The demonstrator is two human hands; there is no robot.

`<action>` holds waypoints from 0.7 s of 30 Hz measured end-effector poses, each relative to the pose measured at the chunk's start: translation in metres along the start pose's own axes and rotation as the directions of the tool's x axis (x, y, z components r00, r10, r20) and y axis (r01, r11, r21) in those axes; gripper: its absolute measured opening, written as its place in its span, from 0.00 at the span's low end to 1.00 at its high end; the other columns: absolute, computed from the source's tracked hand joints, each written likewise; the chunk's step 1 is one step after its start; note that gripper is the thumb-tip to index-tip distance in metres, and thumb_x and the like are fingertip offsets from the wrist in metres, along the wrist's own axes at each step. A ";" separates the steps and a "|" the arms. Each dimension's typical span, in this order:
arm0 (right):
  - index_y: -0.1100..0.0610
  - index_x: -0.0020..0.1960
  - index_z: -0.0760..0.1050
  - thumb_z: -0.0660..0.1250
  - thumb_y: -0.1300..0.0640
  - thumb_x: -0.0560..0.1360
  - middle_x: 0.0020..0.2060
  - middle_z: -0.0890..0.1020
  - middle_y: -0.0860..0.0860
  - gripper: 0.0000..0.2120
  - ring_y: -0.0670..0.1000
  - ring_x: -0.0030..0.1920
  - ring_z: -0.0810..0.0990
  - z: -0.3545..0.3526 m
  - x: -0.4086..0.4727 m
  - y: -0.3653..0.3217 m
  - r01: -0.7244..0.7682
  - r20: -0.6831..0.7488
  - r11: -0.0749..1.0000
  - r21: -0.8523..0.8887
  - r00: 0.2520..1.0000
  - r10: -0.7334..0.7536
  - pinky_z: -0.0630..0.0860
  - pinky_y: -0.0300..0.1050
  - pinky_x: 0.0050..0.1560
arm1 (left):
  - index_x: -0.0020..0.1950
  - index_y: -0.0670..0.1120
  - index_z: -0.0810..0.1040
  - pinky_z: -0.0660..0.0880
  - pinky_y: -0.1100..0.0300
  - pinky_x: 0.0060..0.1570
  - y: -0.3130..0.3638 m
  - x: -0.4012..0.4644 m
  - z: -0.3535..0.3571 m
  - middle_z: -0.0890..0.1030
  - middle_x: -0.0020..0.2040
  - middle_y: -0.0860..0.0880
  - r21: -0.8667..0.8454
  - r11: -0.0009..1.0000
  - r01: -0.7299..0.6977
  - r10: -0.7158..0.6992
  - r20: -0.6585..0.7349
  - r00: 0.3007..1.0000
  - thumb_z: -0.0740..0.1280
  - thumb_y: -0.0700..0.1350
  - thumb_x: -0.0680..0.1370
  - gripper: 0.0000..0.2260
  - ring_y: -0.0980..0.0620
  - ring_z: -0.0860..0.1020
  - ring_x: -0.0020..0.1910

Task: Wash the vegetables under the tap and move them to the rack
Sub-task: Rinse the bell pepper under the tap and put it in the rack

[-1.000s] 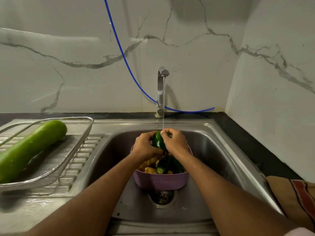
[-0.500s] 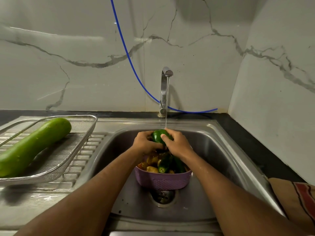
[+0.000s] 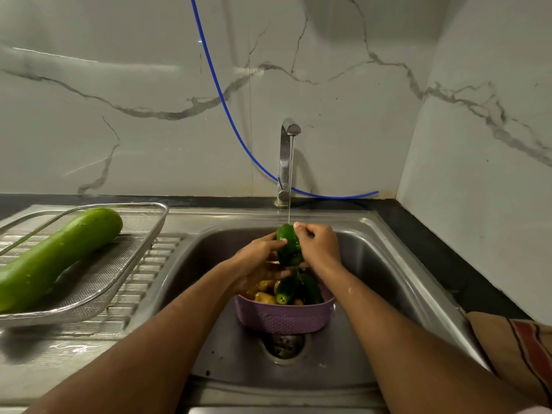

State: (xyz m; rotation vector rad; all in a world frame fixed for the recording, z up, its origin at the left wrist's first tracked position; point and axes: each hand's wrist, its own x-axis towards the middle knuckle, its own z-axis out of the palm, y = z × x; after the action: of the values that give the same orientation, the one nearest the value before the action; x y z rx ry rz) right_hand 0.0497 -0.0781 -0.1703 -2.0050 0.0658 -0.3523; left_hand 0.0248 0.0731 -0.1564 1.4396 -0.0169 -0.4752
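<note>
A dark green cucumber [image 3: 288,245] stands nearly upright under the thin stream from the steel tap [image 3: 286,158]. My left hand [image 3: 259,258] grips its left side and my right hand [image 3: 319,245] grips its right side. Just below them a purple basket [image 3: 283,319] sits in the sink [image 3: 385,282] over the drain, holding more cucumbers and yellowish vegetables. On the left drainboard a wire mesh rack [image 3: 131,264] carries a long pale green bottle gourd [image 3: 56,256].
A blue hose [image 3: 221,94] hangs down the marble wall and runs along the black counter behind the tap. A striped cloth [image 3: 519,348] lies at the sink's right edge. The drain [image 3: 284,345] shows in front of the basket. The drainboard is wet.
The cucumber has risen a little and turned more upright between my hands under the stream. The camera view has shifted slightly.
</note>
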 end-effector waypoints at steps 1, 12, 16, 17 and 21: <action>0.54 0.65 0.80 0.65 0.46 0.83 0.57 0.84 0.52 0.17 0.50 0.51 0.84 0.001 0.001 0.000 -0.005 0.031 1.000 0.008 0.999 0.005 0.86 0.54 0.47 | 0.70 0.52 0.73 0.79 0.46 0.62 -0.001 0.001 0.001 0.78 0.62 0.39 -0.022 1.000 -0.003 0.002 -0.019 1.000 0.60 0.47 0.86 0.13 0.40 0.81 0.60; 0.52 0.76 0.71 0.61 0.43 0.84 0.70 0.79 0.52 0.24 0.53 0.70 0.77 0.006 -0.008 -0.002 0.164 -0.038 0.959 -0.230 0.983 -0.177 0.76 0.51 0.67 | 0.73 0.46 0.74 0.82 0.49 0.58 -0.005 0.010 0.012 0.80 0.56 0.45 0.002 0.991 -0.136 0.134 -0.213 0.968 0.60 0.51 0.86 0.18 0.45 0.81 0.57; 0.52 0.79 0.67 0.63 0.47 0.84 0.74 0.74 0.53 0.25 0.54 0.73 0.74 0.007 -0.005 -0.003 0.129 0.093 0.981 -0.148 0.989 -0.116 0.75 0.54 0.70 | 0.72 0.43 0.74 0.82 0.49 0.56 -0.005 0.013 0.007 0.81 0.55 0.45 0.011 0.986 -0.167 0.163 -0.273 0.948 0.60 0.51 0.86 0.18 0.46 0.82 0.54; 0.52 0.80 0.64 0.63 0.48 0.84 0.75 0.72 0.54 0.26 0.55 0.73 0.73 0.006 -0.005 -0.004 0.111 0.144 0.987 -0.117 0.985 -0.094 0.75 0.56 0.70 | 0.72 0.43 0.74 0.83 0.50 0.55 -0.004 0.012 0.006 0.81 0.55 0.44 0.000 0.987 -0.159 0.153 -0.277 0.949 0.60 0.51 0.85 0.18 0.46 0.82 0.54; 0.51 0.81 0.63 0.63 0.49 0.84 0.76 0.72 0.53 0.26 0.55 0.74 0.72 0.005 -0.006 -0.003 0.107 0.168 0.987 -0.119 0.982 -0.086 0.74 0.55 0.71 | 0.71 0.43 0.75 0.84 0.51 0.53 -0.004 0.011 0.006 0.82 0.57 0.41 -0.018 0.991 -0.132 0.122 -0.278 0.953 0.61 0.52 0.85 0.18 0.43 0.83 0.56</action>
State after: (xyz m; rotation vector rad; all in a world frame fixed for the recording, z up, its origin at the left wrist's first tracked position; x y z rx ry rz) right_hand 0.0448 -0.0709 -0.1716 -2.1620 -0.1146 -0.2503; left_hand 0.0319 0.0638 -0.1621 1.4488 0.1223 -0.1651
